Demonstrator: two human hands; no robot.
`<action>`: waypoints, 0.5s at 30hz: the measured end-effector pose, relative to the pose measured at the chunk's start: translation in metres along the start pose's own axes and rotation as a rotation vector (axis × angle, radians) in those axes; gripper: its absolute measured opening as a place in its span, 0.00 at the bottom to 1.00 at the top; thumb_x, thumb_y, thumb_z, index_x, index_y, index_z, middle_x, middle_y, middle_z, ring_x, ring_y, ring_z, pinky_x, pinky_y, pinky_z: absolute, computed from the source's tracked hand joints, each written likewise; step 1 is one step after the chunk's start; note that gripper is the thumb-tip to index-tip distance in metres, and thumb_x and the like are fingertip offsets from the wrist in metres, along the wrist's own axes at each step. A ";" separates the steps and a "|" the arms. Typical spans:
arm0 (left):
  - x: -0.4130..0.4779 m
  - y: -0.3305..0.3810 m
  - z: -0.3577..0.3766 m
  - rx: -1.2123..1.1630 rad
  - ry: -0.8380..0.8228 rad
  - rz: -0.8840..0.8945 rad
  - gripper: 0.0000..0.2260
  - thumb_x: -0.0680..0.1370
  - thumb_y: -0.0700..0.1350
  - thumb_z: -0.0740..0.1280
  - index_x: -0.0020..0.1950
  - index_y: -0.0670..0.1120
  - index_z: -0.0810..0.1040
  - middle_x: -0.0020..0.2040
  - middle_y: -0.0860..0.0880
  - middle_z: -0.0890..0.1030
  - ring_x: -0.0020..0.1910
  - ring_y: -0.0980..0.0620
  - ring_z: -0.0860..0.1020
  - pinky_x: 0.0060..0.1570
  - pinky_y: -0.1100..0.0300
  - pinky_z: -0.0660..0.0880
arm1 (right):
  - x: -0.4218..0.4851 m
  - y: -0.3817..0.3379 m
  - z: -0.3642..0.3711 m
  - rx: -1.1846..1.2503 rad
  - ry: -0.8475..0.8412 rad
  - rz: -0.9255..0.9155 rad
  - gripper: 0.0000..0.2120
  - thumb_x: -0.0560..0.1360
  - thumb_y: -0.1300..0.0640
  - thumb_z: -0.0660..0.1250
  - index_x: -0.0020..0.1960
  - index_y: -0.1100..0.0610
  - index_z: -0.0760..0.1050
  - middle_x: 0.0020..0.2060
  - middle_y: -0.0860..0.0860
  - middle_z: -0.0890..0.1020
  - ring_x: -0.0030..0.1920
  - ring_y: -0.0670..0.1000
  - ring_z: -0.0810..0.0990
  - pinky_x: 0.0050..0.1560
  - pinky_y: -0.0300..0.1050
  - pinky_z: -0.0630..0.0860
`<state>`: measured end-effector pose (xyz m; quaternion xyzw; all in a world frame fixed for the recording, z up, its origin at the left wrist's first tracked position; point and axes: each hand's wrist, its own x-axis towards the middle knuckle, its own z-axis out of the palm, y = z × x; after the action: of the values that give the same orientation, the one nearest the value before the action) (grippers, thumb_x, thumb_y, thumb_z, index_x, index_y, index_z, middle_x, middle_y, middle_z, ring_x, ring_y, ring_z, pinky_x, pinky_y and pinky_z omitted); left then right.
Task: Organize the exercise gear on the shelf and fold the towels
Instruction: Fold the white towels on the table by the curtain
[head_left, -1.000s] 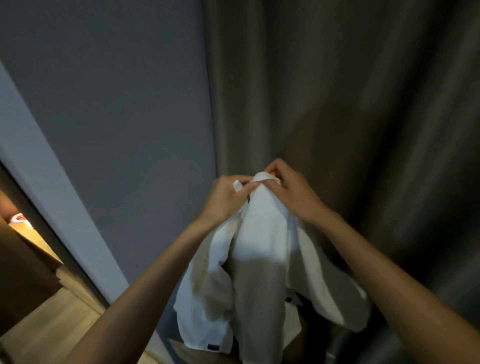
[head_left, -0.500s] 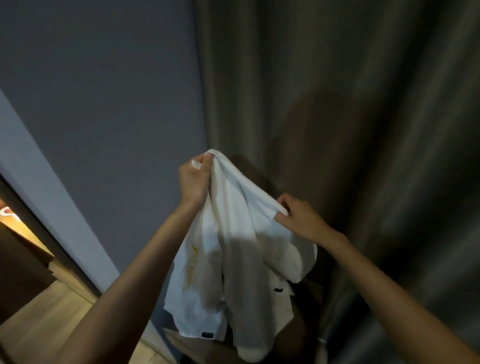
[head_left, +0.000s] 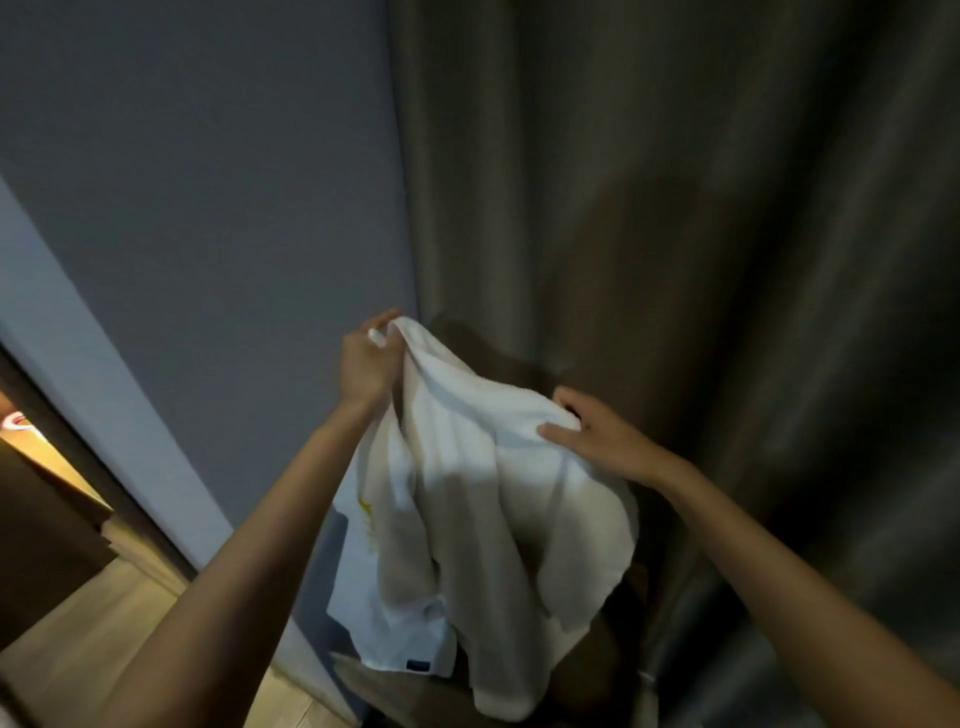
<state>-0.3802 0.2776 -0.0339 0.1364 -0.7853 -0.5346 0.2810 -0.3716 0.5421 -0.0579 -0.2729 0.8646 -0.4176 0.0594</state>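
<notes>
A white towel (head_left: 467, 509) with a faint yellow mark and a small dark label at its lower edge hangs in the air in front of me. My left hand (head_left: 366, 364) pinches its top corner, raised high. My right hand (head_left: 597, 436) grips the towel's upper edge lower and to the right, fingers curled over the cloth. The towel droops in loose folds between and below both hands. No shelf or exercise gear is in view.
A dark brown curtain (head_left: 701, 234) fills the right side, a grey wall (head_left: 208, 208) the left. A brown surface (head_left: 395, 691) shows just under the towel. Wooden floor (head_left: 78, 649) and a lit doorway (head_left: 31, 447) lie at the lower left.
My hands, first together at the towel's top, have moved apart: the left stayed high and left, the right slid down and right along the edge, spreading the towel.
</notes>
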 end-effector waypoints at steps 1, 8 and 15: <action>-0.003 0.002 -0.002 0.042 -0.114 0.006 0.18 0.77 0.39 0.66 0.67 0.46 0.74 0.48 0.48 0.78 0.42 0.54 0.76 0.40 0.66 0.71 | 0.002 0.000 0.000 -0.011 0.076 -0.028 0.13 0.77 0.59 0.66 0.38 0.54 0.64 0.33 0.47 0.69 0.32 0.40 0.65 0.36 0.41 0.64; -0.047 0.022 0.017 0.026 -0.754 0.117 0.36 0.68 0.38 0.77 0.73 0.48 0.67 0.69 0.51 0.70 0.65 0.57 0.71 0.57 0.71 0.70 | 0.017 -0.020 -0.004 -0.287 0.259 -0.306 0.15 0.74 0.63 0.68 0.37 0.53 0.63 0.35 0.46 0.70 0.38 0.48 0.68 0.37 0.42 0.63; -0.047 0.028 0.039 0.077 -0.680 0.273 0.12 0.70 0.39 0.75 0.39 0.51 0.73 0.35 0.56 0.75 0.31 0.68 0.73 0.32 0.74 0.67 | 0.008 -0.014 -0.010 -0.215 0.237 -0.293 0.13 0.70 0.59 0.74 0.41 0.52 0.69 0.41 0.46 0.76 0.43 0.47 0.76 0.40 0.44 0.75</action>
<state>-0.3626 0.3424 -0.0325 -0.1448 -0.8642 -0.4770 0.0675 -0.3755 0.5379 -0.0405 -0.3495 0.8562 -0.3563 -0.1334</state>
